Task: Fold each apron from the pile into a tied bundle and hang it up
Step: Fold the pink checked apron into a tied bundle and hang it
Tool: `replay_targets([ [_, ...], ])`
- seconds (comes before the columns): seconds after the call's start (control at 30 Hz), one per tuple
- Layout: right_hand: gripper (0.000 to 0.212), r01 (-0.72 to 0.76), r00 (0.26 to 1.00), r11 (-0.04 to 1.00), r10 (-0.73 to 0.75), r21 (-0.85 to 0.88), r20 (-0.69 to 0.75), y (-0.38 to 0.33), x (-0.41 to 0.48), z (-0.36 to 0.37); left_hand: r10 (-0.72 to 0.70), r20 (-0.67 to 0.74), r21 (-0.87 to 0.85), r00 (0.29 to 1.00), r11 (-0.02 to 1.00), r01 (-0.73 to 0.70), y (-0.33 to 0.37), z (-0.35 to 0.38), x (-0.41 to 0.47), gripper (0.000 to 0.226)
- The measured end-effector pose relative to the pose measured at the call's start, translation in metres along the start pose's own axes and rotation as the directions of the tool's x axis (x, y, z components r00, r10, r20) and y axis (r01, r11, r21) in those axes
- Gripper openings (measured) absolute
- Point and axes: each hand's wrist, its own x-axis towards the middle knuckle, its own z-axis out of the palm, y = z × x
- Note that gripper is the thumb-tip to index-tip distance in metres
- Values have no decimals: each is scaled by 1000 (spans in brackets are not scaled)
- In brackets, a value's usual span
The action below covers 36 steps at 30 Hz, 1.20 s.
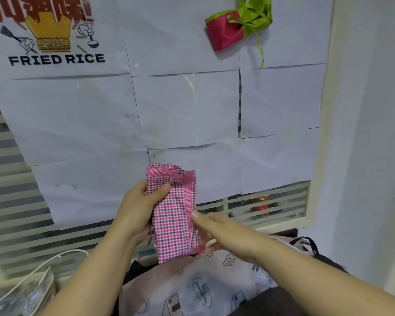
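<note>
One apron (172, 215), left hand (137, 208) gripping (right hand (214, 231) blurred).

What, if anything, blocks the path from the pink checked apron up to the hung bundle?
Nothing visible. The left hand and right hand hold the pink checked apron before the papered wall; only bare paper lies between it and the red-green bundle. No free hook shows.

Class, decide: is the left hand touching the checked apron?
Touching. The head view shows the left hand gripping the checked apron near its upper left edge, with no gap between them.
</note>
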Motion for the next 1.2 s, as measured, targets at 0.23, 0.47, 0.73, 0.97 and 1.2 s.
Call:
replay_targets([
  [0.23, 87, -83, 933, 948, -34, 307, 358, 24, 5, 27, -131, 165, -233, 978, 958, 168, 5, -9, -7, 32],
  [0.47, 119, 157, 981, 886, -90, 437, -171, 6, 19, 19, -68, 260, -337, 963, 928, 157, 1, -26, -20, 62],
  [0.73, 27, 33, 974, 649, 151, 760, -171, 14, 10, 3, -9, 246, -362, 969, 927, 100, -2, -34, -15, 62],
  [0.97, 35, -51, 975, 323, 222, 945, -23, 9, 11, 9, -45, 187, -409, 981, 905, 119, -7, -30, -1, 65],
  [1.2, 62, -77, 984, 365, 179, 928, 11, -1, 24, 23, -163, 205, -428, 965, 872, 238, -13, -19, -1, 68],
])
